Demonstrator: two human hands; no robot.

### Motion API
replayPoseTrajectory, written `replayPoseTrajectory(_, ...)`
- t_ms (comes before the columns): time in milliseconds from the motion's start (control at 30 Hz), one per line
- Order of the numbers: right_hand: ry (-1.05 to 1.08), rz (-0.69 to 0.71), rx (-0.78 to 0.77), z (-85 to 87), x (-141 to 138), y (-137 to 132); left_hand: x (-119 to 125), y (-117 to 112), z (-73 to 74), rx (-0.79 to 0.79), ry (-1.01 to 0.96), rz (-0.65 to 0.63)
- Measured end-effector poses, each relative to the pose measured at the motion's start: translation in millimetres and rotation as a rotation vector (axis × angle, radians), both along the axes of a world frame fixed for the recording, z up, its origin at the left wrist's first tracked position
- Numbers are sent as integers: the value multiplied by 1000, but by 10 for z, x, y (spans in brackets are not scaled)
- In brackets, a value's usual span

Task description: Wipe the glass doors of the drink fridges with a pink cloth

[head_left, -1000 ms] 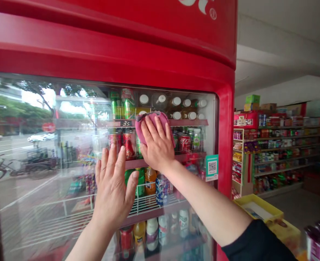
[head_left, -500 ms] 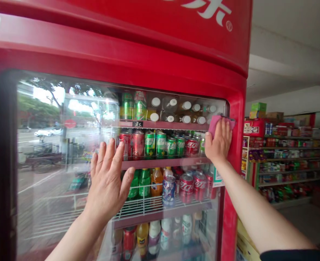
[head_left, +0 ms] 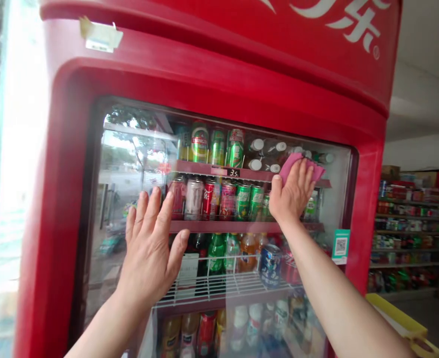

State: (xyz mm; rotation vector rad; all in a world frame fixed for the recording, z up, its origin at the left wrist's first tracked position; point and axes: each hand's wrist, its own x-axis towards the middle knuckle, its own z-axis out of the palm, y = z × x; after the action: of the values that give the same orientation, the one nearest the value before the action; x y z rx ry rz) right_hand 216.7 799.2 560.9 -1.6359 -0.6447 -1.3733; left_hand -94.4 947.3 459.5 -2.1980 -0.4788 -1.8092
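Observation:
My right hand (head_left: pixel 292 196) presses a pink cloth (head_left: pixel 318 171) flat against the glass door (head_left: pixel 336 199) of a red drinks fridge, near the upper right of the pane. The cloth shows beyond my fingertips; the rest lies hidden under my palm. My left hand (head_left: pixel 150 248) is open, palm toward the glass and fingers spread, with nothing in it. Whether it touches the pane I cannot tell. Behind the glass, a row of drink cans (head_left: pixel 226 199) stands between my hands, with green bottles (head_left: pixel 216 252) and a blue can (head_left: pixel 270 265) lower down.
The thick red fridge frame (head_left: pixel 222 109) surrounds the pane. A QR code sticker (head_left: pixel 341 246) is on the right of the door, and a torn label (head_left: pixel 100 37) hangs at the upper left. Stocked store shelves (head_left: pixel 409 223) and a yellow box (head_left: pixel 396 315) are at the right.
My right hand has slid the cloth leftward, from the pane's right edge farther in over the glass. My left hand is also farther left along the door. The view has turned left.

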Motion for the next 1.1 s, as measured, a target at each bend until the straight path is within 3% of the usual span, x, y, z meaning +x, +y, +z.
replayPoseTrajectory(300, -129, 22, -56, 45, -830, 566, -456, 345, 2, -3, -9, -28)
replayPoseTrajectory(767, -317, 153, -235, 189, -2208, 1344, -1073, 426, -51, 4, 3, -35)
replayPoseTrajectory(1100, -408, 243, -372, 187, -2675, 1579, -1346, 411, -71, 22, 47, 43)
